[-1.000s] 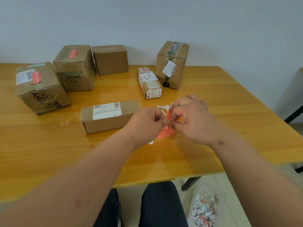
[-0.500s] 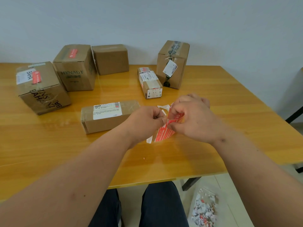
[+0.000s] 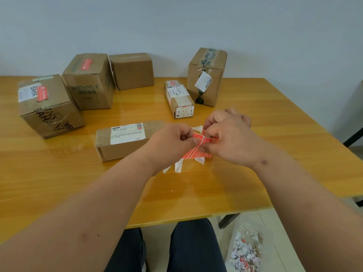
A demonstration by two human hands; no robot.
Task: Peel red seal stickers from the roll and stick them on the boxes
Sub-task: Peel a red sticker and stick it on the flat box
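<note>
I have my left hand (image 3: 176, 140) and right hand (image 3: 227, 138) both pinching the sticker strip (image 3: 196, 152) just right of the flat box (image 3: 125, 142), which looks unsealed. Behind it, two boxes on the bench (image 3: 59, 183) already carry red seals; others seem left.

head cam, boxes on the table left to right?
BAHA box → HYNAUT box → plain box at the back → small labelled box → tall taped box. Flat box near the hands left out: it overlaps.
</note>
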